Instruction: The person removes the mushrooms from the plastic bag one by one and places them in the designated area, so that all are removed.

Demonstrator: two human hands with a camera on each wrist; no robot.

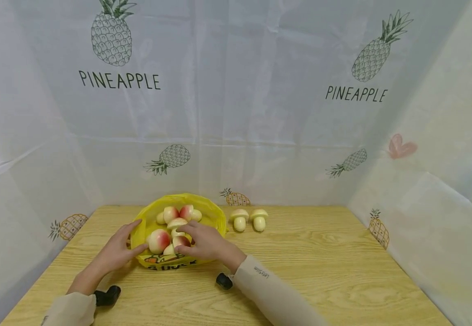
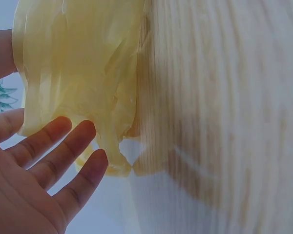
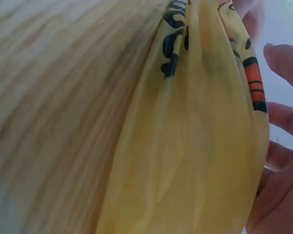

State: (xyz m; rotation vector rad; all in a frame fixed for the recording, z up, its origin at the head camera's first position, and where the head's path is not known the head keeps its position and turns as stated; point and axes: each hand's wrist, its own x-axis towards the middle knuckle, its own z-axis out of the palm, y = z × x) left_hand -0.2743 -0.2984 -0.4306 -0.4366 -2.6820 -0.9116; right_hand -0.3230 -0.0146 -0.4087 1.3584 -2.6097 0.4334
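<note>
A yellow plastic bag (image 1: 215, 213) lies with its mouth spread wide, and several toy mushrooms are inside. Some have red-tinted caps, like the mushroom (image 1: 159, 241) near the front; a cream mushroom (image 1: 176, 223) is in the middle. My left hand (image 1: 118, 249) is at the bag's left rim, thumb over the edge, its fingers (image 2: 78, 146) loosely extended along the outside. My right hand (image 1: 205, 242) reaches over the right rim, thumb and fingers spread above the mushrooms in the middle; its fingertips are partly hidden by the bag (image 3: 195, 146) in the right wrist view.
Two cream toy mushrooms (image 1: 240, 220) stand side by side on the wooden table (image 1: 309, 271), right of the bag. A white curtain (image 1: 260, 113) with pineapple prints hangs behind and along the sides. Black wrist pieces (image 1: 108, 296) sit beside both sleeves.
</note>
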